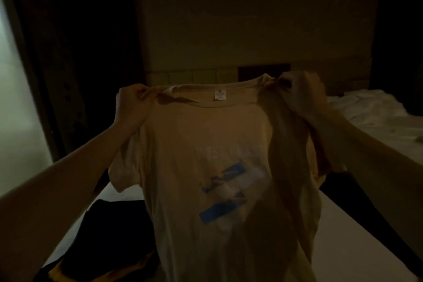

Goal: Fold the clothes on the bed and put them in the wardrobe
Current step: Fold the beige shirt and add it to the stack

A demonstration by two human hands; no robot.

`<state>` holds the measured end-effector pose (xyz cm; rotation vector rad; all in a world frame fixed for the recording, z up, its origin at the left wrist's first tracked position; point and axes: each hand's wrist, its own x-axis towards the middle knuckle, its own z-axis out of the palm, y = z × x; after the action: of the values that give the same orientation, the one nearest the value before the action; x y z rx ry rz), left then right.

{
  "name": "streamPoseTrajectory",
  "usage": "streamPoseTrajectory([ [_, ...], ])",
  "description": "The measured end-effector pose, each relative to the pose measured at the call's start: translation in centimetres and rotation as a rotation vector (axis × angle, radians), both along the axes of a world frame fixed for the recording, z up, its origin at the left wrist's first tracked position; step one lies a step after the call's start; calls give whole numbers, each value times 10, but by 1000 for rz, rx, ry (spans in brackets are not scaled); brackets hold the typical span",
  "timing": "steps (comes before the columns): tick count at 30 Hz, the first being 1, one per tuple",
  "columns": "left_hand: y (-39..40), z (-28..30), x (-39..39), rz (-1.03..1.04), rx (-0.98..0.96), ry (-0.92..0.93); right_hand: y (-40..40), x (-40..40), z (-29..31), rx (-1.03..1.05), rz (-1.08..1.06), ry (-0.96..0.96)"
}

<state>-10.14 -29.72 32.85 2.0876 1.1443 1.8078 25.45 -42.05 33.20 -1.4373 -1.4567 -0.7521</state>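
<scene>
A beige T-shirt (206, 135) with a blue print hangs upright in the air in front of me, above the bed (357, 231). My left hand (131, 103) pinches its left shoulder seam. My right hand (302, 94) pinches the right shoulder, where the cloth is bunched and a long fold drops down. A white label shows inside the collar. The shirt's lower hem runs out of the frame. The room is dim.
A dark garment with a yellow patch (109, 242) lies on the bed at lower left. Rumpled white bedding (375, 110) lies at the right. A pale wall with a dark recess (263, 71) is behind, and a lit window or curtain (13, 103) at far left.
</scene>
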Motion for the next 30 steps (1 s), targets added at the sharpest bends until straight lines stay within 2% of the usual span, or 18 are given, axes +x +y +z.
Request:
streamPoseTrajectory([
  [2,33,-17,5,121,-24,93,30,7,-17,-115,-47,-36],
  [7,136,-85,42,405,-270,370,145,31,-83,-416,-40,-24],
  [12,265,-200,89,366,-437,593,292,53,-187,-719,-84,132],
  [16,373,-320,118,269,-582,735,385,52,-293,-811,-299,107],
  [19,416,-397,122,195,-721,750,401,29,-381,-888,-280,228],
  [22,405,-415,106,269,-731,805,387,3,-440,-999,-161,219],
  [25,402,-426,64,376,-875,855,374,-5,-459,-1083,-136,137],
  [27,398,-430,40,332,-1024,945,371,-8,-458,-1097,-121,96],
  [30,381,-419,28,249,-1145,1075,363,-10,-446,-1140,21,241],
])
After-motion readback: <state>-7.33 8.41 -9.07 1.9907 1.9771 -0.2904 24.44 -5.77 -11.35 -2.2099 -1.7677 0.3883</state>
